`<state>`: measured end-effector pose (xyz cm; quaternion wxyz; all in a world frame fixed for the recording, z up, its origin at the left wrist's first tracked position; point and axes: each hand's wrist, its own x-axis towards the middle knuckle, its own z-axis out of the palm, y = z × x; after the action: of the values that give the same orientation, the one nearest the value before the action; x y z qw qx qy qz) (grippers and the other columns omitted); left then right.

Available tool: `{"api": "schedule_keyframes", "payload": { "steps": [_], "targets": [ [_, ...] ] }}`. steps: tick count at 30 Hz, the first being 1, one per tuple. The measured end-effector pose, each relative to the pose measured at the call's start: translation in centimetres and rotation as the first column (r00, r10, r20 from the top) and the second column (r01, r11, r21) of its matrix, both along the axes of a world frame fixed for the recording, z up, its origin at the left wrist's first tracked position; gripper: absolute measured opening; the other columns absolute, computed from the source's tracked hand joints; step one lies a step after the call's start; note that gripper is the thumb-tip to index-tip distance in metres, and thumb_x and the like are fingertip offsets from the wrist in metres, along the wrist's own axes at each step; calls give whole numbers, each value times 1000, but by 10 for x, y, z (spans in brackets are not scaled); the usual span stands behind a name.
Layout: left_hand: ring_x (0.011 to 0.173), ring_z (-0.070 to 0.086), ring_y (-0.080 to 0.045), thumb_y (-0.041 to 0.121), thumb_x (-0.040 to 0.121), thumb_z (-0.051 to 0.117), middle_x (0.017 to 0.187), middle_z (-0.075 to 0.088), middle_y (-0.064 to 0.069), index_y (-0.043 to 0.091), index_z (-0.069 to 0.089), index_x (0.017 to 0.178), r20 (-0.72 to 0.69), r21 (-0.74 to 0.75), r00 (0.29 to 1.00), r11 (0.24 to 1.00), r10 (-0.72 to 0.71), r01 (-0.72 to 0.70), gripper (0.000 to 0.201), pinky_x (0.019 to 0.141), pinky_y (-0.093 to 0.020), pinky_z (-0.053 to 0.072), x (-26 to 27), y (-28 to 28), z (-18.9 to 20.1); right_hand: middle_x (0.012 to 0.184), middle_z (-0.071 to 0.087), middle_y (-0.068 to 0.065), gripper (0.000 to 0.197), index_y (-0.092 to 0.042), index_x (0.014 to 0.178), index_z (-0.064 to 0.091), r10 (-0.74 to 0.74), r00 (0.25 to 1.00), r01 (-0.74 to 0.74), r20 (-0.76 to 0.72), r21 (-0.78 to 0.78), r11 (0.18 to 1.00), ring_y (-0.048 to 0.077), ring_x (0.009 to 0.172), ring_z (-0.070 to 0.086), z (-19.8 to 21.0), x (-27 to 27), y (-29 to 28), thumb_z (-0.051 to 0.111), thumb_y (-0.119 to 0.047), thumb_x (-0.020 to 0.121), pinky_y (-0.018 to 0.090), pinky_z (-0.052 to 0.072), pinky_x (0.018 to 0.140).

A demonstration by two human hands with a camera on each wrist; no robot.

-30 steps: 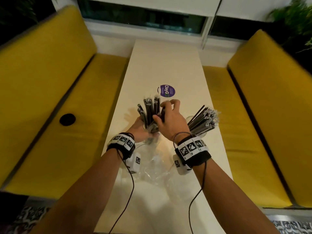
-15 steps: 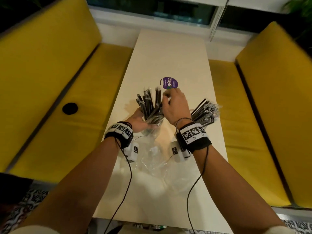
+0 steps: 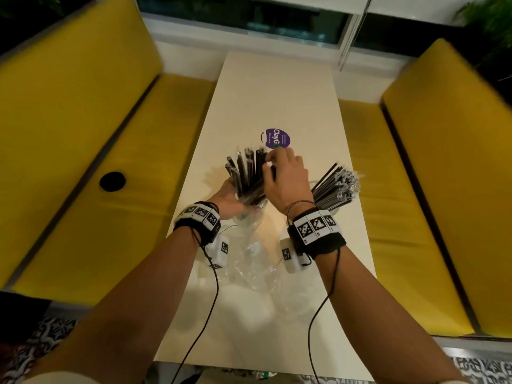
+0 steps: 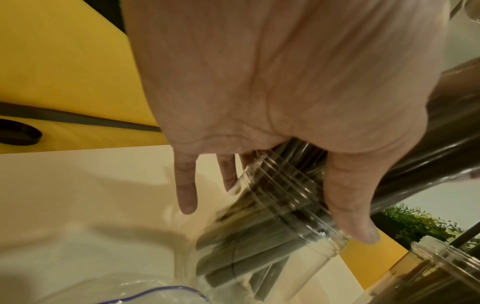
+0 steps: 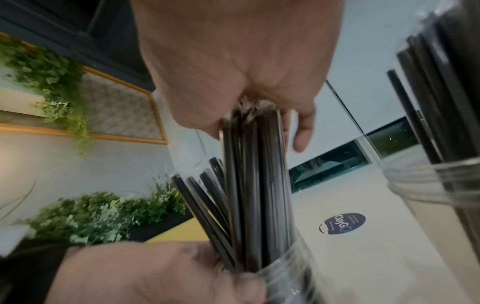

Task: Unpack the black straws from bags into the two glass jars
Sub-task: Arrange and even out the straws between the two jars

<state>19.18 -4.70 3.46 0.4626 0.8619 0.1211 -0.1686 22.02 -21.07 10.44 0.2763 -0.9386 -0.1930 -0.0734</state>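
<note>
- The black straws [image 3: 250,176] I am working with stand as a loose fan in the left glass jar [image 4: 283,207], their lower ends down inside the glass and their tops spread apart above the rim.
- My right hand [image 3: 286,180] is over the top of that fan, fingers curled, gripping the upper ends of a tight bunch of the straws; the right wrist view shows the bunch [image 5: 255,174] running straight from my palm down into the jar mouth.
- My left hand [image 3: 230,200] steadies the jar at its threaded neck: the thumb [image 4: 348,205] lies along one side of the glass, the other fingers reach round the far side, fairly straight.
- The jar leans in my hand rather than standing upright on the white table [image 3: 277,87].
- The right glass jar [image 5: 426,185] stands just beside my right wrist, packed with a second bundle of straws [image 3: 336,185] that slants away to the right.
- Crumpled clear plastic bags [image 3: 249,261] lie on the table between my forearms, nearer to me than the jars.
- A round purple sticker [image 3: 277,137] sits on the tabletop just beyond my right fingertips.
- Yellow benches [image 3: 97,167] flank the table on both sides.
</note>
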Motion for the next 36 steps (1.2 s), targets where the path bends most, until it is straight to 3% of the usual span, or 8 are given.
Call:
{"api": "schedule_keyframes", "payload": {
  "steps": [3, 7, 10, 14, 19, 25, 31, 36],
  "targets": [
    [146, 44, -26, 39, 77, 92, 158, 43, -3, 18, 24, 160, -13, -28, 1000, 999, 22, -22, 109, 119, -41, 37, 0, 1, -1, 133, 54, 5, 61, -24, 135, 51, -40, 999, 45, 30, -164, 985, 33, 118, 53, 3, -5, 2, 59, -61, 87, 52, 45, 99],
    [143, 47, -26, 32, 77, 93, 155, 47, -6, 12, 25, 159, -15, -33, 998, 998, 54, -54, 109, 114, -34, 37, 2, -2, 0, 153, 40, 6, 69, -34, 144, 47, 94, 991, -84, 100, -94, 992, 37, 136, 41, 22, 8, 18, 66, -39, 77, 52, 42, 101],
    [143, 48, -29, 37, 75, 94, 155, 47, -6, 12, 23, 160, -18, 7, 999, 999, 34, -34, 113, 119, -43, 39, 4, -2, 0, 135, 54, 13, 46, -18, 133, 62, 202, 973, -218, -114, -141, 966, 39, 121, 57, 25, 23, 33, 65, -17, 87, 45, 53, 97],
    [146, 45, -28, 45, 73, 93, 159, 41, -5, 16, 27, 159, -25, 3, 1000, 1000, 6, -6, 112, 123, -47, 37, 4, 2, -2, 108, 64, 6, 25, -11, 109, 66, 29, 995, -51, 97, 238, 970, 28, 94, 62, 26, 21, 21, 57, -4, 87, 40, 53, 83],
    [153, 34, -26, 45, 80, 88, 167, 27, -4, 18, 24, 162, -3, 25, 1000, 999, -31, 31, 107, 128, -48, 27, 4, 2, -4, 132, 64, 5, 37, -23, 137, 50, -37, 994, 31, -103, -61, 998, 34, 119, 56, 8, 12, 11, 47, -26, 101, 53, 35, 105],
    [151, 37, -27, 51, 79, 87, 163, 31, -6, 16, 23, 163, -15, 60, 999, 998, -36, 37, 111, 126, -47, 31, 5, 3, -5, 143, 53, 1, 45, -41, 142, 47, -21, 1000, 22, -13, 112, 994, 29, 124, 51, 13, 15, 19, 49, -45, 97, 49, 43, 98],
    [151, 37, -25, 55, 74, 87, 164, 27, -1, 25, 23, 163, -14, 35, 999, 999, -36, 36, 114, 127, -50, 29, 5, 3, -7, 101, 71, 7, 12, -10, 104, 70, -41, 999, 31, 32, 281, 959, 28, 92, 67, 9, 26, 20, 63, -14, 95, 43, 57, 85],
    [151, 36, -25, 62, 68, 85, 160, 29, 0, 27, 29, 161, 5, 58, 998, 997, -60, 60, 115, 124, -45, 30, 7, 3, -10, 119, 71, 4, 27, -24, 117, 70, -101, 989, 118, -104, 172, 978, 26, 102, 65, 3, 18, 8, 50, -22, 100, 45, 51, 95]
  ]
}}
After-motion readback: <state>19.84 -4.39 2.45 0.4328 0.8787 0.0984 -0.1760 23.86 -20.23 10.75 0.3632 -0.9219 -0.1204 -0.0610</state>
